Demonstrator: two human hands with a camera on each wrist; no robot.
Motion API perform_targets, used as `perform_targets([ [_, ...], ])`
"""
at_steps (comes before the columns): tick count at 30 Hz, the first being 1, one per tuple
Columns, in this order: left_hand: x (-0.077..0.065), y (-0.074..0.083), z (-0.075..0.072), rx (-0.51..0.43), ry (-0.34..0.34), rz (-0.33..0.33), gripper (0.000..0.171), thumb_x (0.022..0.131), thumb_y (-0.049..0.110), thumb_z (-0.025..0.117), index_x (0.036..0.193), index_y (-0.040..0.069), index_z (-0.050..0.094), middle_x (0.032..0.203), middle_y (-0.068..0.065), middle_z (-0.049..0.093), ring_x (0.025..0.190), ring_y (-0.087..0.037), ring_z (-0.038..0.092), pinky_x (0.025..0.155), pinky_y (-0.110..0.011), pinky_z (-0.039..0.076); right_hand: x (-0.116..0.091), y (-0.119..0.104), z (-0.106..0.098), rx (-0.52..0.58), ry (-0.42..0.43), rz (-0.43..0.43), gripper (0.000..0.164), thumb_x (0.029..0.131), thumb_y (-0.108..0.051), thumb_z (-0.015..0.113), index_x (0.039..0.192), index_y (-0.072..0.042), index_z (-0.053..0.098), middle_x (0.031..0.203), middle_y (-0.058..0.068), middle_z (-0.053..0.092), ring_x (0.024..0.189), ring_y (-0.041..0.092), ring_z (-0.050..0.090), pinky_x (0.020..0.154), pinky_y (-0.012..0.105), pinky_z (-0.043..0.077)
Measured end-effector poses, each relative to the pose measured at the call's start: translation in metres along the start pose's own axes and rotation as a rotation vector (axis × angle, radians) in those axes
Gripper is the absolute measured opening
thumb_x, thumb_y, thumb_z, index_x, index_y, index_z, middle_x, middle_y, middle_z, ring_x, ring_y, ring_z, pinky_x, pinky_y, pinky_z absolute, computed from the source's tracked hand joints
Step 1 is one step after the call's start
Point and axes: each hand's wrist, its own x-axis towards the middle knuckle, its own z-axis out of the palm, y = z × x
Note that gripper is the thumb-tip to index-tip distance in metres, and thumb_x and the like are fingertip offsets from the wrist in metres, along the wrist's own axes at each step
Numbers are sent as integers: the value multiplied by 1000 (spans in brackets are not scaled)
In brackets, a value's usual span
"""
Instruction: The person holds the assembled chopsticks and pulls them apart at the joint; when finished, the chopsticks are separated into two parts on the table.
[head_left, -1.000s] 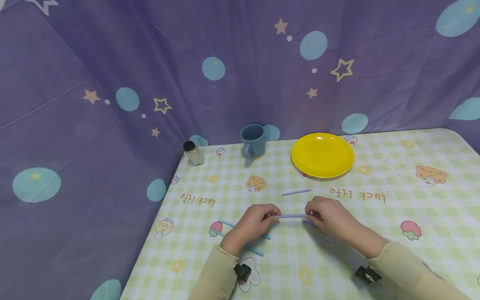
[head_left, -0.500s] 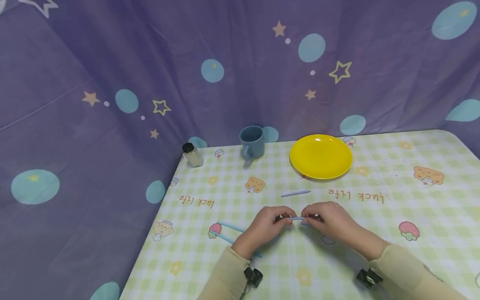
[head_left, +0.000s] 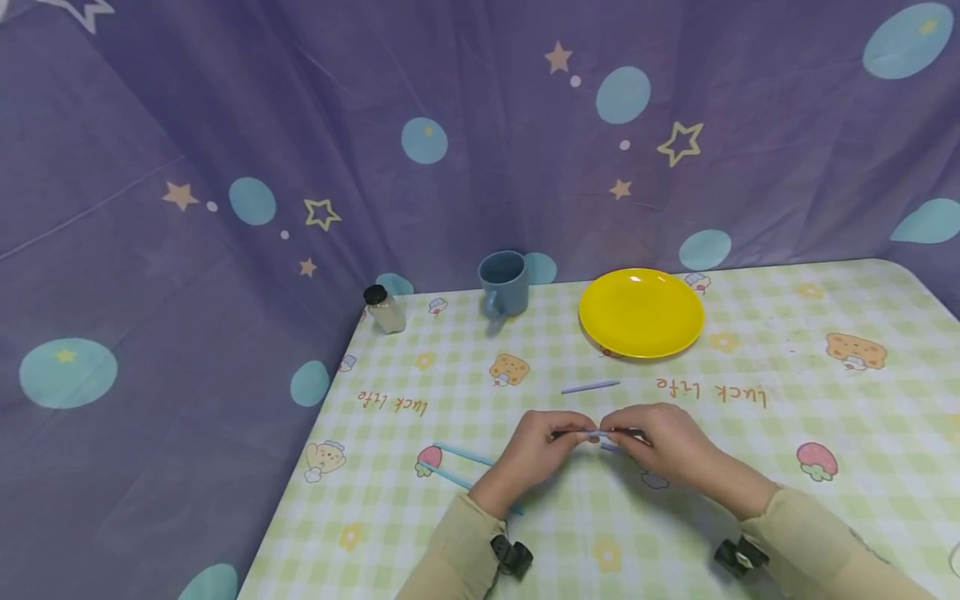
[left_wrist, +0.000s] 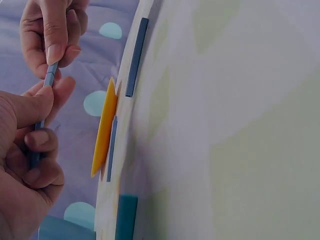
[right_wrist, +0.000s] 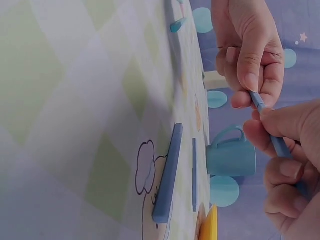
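Observation:
In the head view my left hand [head_left: 543,446] and right hand [head_left: 671,437] meet almost fingertip to fingertip above the table. Between them runs a thin, flat-sided purple-blue stick [left_wrist: 50,75], pinched by thumb and fingers from both sides. A fine line crosses it where it shows between the hands; its ends are hidden in the palms. Below my right hand lies another purple stick [right_wrist: 170,175], partly covered in the head view. A third purple stick [head_left: 591,387] rests farther back. Two light blue sticks [head_left: 461,453] lie beside my left forearm, which partly hides them.
Behind the hands, a yellow plate [head_left: 642,313] lies near the back edge. To its left stand a blue mug [head_left: 510,286] and a small black-capped jar [head_left: 386,310]. A checked cloth [head_left: 750,533] covers the table, with a purple curtain [head_left: 465,67] behind it.
My left hand has moved right along the stick's line until its fingertips almost meet the right hand's. Less of the stick shows between them. The right hand has barely moved.

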Motion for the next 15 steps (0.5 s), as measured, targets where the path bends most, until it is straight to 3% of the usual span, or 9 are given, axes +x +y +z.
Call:
perform_targets([
  [6,1,2,2,-44,11,-13,15,93,7,64,100,11,76,97,1,74,89,-8,68,79,-19,51,-1,1,-2,26,14,18,19,87,-6,71,97,-21,76,93,-10,72,78,1,63,66,28,52],
  [12,-1,28,-4,-66,17,-5,14,92,-2,63,99,-2,74,97,-13,73,89,-22,70,80,-21,52,-2,2,-3,30,4,35,20,87,-5,71,98,-20,77,94,-9,73,77,0,62,65,27,51],
  [15,-1,33,-5,-77,23,-7,14,91,-4,63,98,-3,74,96,-15,73,88,-21,70,79,-21,52,-2,2,-4,25,3,40,21,86,-5,71,99,-20,77,94,-9,73,79,1,63,67,27,52],
])
